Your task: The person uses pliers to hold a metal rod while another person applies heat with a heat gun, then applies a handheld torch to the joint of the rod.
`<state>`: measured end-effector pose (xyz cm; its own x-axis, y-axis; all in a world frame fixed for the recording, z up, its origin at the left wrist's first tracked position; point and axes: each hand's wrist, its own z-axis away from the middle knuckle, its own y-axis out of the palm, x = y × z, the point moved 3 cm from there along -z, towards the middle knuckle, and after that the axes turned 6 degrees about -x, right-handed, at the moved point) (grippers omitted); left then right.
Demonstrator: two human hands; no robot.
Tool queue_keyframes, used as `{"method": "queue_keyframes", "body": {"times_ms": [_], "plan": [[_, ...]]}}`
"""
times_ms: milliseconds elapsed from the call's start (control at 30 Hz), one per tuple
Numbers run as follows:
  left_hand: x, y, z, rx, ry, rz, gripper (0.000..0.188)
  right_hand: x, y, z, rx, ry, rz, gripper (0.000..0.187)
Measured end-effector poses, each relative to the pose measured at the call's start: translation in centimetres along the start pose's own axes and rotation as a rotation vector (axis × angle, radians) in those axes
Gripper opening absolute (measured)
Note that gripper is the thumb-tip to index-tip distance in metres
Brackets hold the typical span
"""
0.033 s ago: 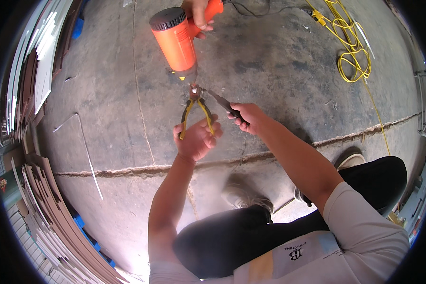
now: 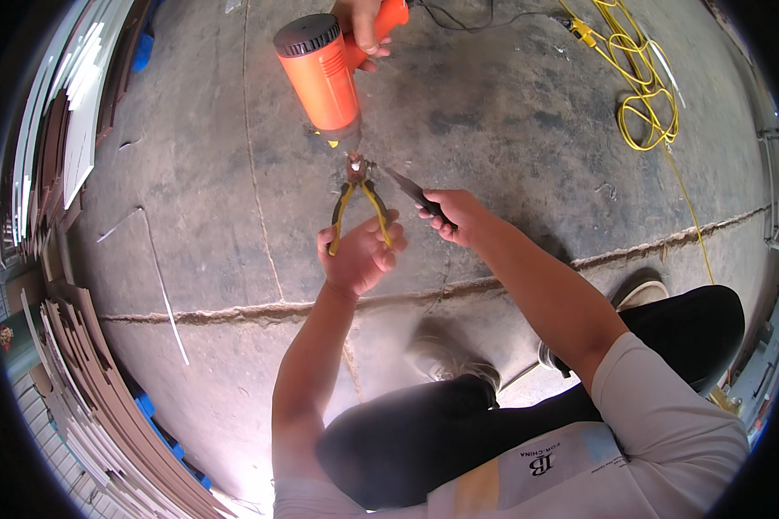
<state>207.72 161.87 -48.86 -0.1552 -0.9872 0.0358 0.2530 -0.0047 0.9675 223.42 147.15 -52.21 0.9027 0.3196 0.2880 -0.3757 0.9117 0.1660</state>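
Head view: cracked concrete floor (image 2: 511,121), stacked boards (image 2: 78,363).

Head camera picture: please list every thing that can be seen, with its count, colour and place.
heat gun: one, orange with black rear cap, top centre, nozzle pointing down at the plier tips, held by another person's hand
pliers: one, yellow and black handles, centre
small workpiece: one, brownish, at the plier tips; kind unclear
dark tool: one, black, slim, pointing at the workpiece
yellow cable: one, coiled, top right on the floor
concrete floor: grey, cracked
stacked panels: many, brown and white, left edge
shoes: two, pale, lower centre
left hand: holds the pliers
right hand: holds the dark tool
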Motion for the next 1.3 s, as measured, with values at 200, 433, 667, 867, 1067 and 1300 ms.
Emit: {"method": "queue_keyframes", "body": {"times_ms": [200, 433, 667, 867, 1067, 1300], "plan": [[-0.3, 0.0, 0.1, 0.016, 0.009, 0.002, 0.106, -0.7, -1.6, -0.4, -0.081, -0.125, 0.132, 0.033], [-0.1, -0.2, -0.2, 0.02, -0.04, 0.032, 0.107, -1.0, -3.8, -1.9, -0.194, -0.279, 0.429, 0.039], [0.2, 0.1, 0.1, -0.004, -0.004, 0.015, 0.105, -0.6, -1.0, 1.0, -0.157, -0.459, 0.366, 0.037], [0.1, 0.2, -0.3, -0.003, -0.008, -0.019, 0.104, 0.2, 1.7, 2.4, -0.084, -0.449, 0.278, 0.034], [0.2, 0.2, -0.3, -0.005, 0.001, -0.027, 0.105, -0.3, 2.4, 2.2, -0.085, -0.366, 0.173, 0.034], [0.2, 0.1, -0.4, 0.003, -0.008, -0.015, 0.106, -1.4, 2.5, 1.2, -0.071, -0.294, 0.171, 0.038]]}}
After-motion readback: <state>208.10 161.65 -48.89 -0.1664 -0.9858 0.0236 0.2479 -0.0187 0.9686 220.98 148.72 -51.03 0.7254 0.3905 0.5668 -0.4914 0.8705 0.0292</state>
